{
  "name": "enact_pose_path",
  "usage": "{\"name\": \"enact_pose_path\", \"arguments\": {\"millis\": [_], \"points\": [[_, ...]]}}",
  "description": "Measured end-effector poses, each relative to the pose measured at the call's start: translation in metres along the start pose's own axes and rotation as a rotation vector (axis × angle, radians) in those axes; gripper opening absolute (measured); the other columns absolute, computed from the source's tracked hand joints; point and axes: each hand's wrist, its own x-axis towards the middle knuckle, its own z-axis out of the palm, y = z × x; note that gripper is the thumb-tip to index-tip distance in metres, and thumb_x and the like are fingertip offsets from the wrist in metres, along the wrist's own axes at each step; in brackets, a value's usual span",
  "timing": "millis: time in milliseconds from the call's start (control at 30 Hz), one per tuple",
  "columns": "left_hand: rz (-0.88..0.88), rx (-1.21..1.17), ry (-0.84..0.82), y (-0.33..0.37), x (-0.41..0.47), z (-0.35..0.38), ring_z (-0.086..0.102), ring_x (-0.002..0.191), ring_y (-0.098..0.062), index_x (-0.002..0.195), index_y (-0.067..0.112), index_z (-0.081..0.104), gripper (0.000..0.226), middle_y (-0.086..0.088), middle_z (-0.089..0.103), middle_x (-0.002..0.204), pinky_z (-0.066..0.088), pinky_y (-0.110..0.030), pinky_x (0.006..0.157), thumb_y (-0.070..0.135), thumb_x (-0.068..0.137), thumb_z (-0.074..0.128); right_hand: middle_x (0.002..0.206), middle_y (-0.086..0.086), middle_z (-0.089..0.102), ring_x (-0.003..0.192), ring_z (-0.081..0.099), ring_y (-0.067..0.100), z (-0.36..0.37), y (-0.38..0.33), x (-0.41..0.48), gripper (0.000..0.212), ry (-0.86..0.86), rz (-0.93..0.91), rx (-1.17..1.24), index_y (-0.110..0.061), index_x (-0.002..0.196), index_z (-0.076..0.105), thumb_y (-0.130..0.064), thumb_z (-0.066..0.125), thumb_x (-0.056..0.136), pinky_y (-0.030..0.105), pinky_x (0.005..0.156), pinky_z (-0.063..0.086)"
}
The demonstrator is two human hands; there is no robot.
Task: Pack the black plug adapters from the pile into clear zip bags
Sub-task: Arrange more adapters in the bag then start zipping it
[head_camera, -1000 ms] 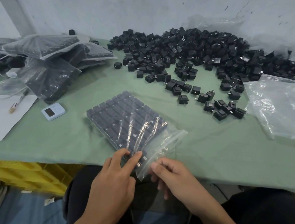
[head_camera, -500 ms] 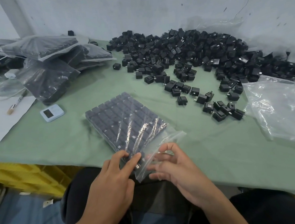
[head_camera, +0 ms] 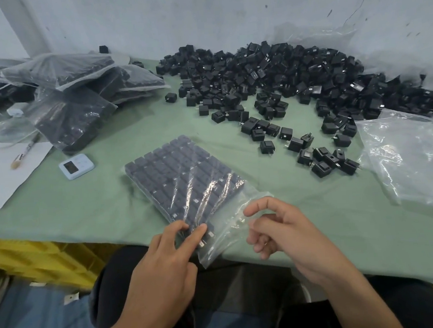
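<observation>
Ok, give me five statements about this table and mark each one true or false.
1. The left hand rests its fingers on the filled bag. True.
2. The timer lies right of that bag. False: it lies to its left.
3. The pile lies at the far side of the table. True.
4. The bag's contents are jumbled. False: they sit in neat rows.
5. Empty clear bags lie on the right. True.
</observation>
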Motion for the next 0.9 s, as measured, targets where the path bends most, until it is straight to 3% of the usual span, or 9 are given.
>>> {"name": "enact_pose_path", "arguments": {"millis": [100, 167, 267, 333, 400, 500, 700, 800, 900], "points": [[-0.001, 0.006, -0.014, 0.0, 0.0, -0.001, 0.062, 0.089, -0.02, 0.131, 0.028, 0.065, 0.073, 0.001, 0.056, 0.123, 0.053, -0.025, 0.056, 0.007, 0.064, 0.081, 0.065, 0.011, 0.066, 0.053, 0.057, 0.016, -0.025, -0.004, 0.01, 0.019, 0.022, 0.011, -0.183, -0.024, 0.087, 0.071, -0.014, 0.059, 0.096, 0.025, 0.046, 0.048], [0.006, 0.023, -0.014, 0.001, 0.001, -0.001, 0.063, 0.087, -0.021, 0.129, 0.027, 0.066, 0.074, -0.001, 0.058, 0.122, 0.053, -0.026, 0.055, 0.006, 0.061, 0.082, 0.066, 0.007, 0.068, 0.055, 0.058, 0.017, -0.054, -0.004, 0.03, 0.016, 0.189, -0.037, -0.355, -0.026, 0.084, 0.071, -0.022, 0.061, 0.096, 0.03, 0.05, 0.05], [0.005, 0.031, -0.009, 0.001, 0.0, 0.0, 0.063, 0.086, -0.022, 0.127, 0.026, 0.068, 0.075, -0.002, 0.06, 0.121, 0.054, -0.028, 0.054, 0.004, 0.058, 0.084, 0.1, 0.003, 0.07, 0.091, 0.063, 0.026, -0.104, -0.005, 0.069, 0.013, 0.58, -0.15, -0.886, -0.025, 0.102, 0.068, -0.023, 0.058, 0.094, 0.037, 0.081, 0.049], [0.002, 0.025, -0.011, 0.001, 0.0, 0.001, 0.063, 0.086, -0.023, 0.127, 0.026, 0.068, 0.075, -0.002, 0.059, 0.122, 0.055, -0.029, 0.054, 0.004, 0.058, 0.084, 0.124, 0.012, 0.057, 0.112, 0.054, 0.036, -0.129, -0.001, 0.087, 0.029, 0.691, -0.109, -1.114, -0.021, 0.123, 0.061, -0.025, 0.055, 0.095, 0.041, 0.093, 0.045], [-0.005, 0.011, -0.021, 0.001, 0.0, 0.001, 0.062, 0.086, -0.022, 0.129, 0.028, 0.067, 0.075, 0.0, 0.057, 0.123, 0.056, -0.03, 0.053, 0.005, 0.059, 0.083, 0.129, 0.015, 0.047, 0.115, 0.05, 0.042, -0.144, 0.006, 0.097, 0.031, 0.674, -0.01, -1.196, -0.021, 0.124, 0.056, -0.031, 0.055, 0.096, 0.045, 0.095, 0.045], [-0.012, 0.003, -0.023, 0.001, 0.0, 0.0, 0.062, 0.087, -0.02, 0.129, 0.03, 0.066, 0.074, 0.002, 0.056, 0.124, 0.055, -0.028, 0.053, 0.007, 0.061, 0.082, 0.119, 0.014, 0.046, 0.102, 0.054, 0.04, -0.153, 0.012, 0.098, 0.016, 0.608, 0.007, -1.212, -0.021, 0.103, 0.051, -0.031, 0.058, 0.094, 0.041, 0.085, 0.044], [-0.016, 0.014, -0.032, 0.002, 0.001, -0.001, 0.062, 0.089, -0.019, 0.131, 0.029, 0.064, 0.073, 0.002, 0.057, 0.125, 0.054, -0.026, 0.056, 0.008, 0.063, 0.081, 0.098, -0.004, 0.057, 0.086, 0.055, 0.015, -0.126, 0.006, 0.052, 0.003, 0.522, -0.134, -0.952, -0.034, 0.089, 0.054, -0.034, 0.056, 0.089, 0.033, 0.073, 0.039], [-0.021, 0.012, -0.04, 0.003, 0.001, -0.002, 0.061, 0.089, -0.019, 0.132, 0.029, 0.064, 0.072, 0.002, 0.056, 0.125, 0.053, -0.026, 0.054, 0.008, 0.065, 0.079, 0.079, -0.009, 0.065, 0.071, 0.057, 0.003, -0.089, 0.008, 0.019, 0.008, 0.288, -0.2, -0.728, -0.031, 0.088, 0.065, -0.033, 0.059, 0.093, 0.026, 0.068, 0.043], [-0.024, 0.014, -0.036, 0.004, 0.001, -0.003, 0.062, 0.089, -0.021, 0.132, 0.028, 0.064, 0.071, 0.001, 0.056, 0.124, 0.055, -0.029, 0.056, 0.007, 0.066, 0.079, 0.077, -0.008, 0.067, 0.068, 0.059, 0.004, -0.047, 0.014, 0.002, 0.019, 0.04, -0.176, -0.674, -0.025, 0.085, 0.066, -0.041, 0.06, 0.095, 0.022, 0.066, 0.048]]}}
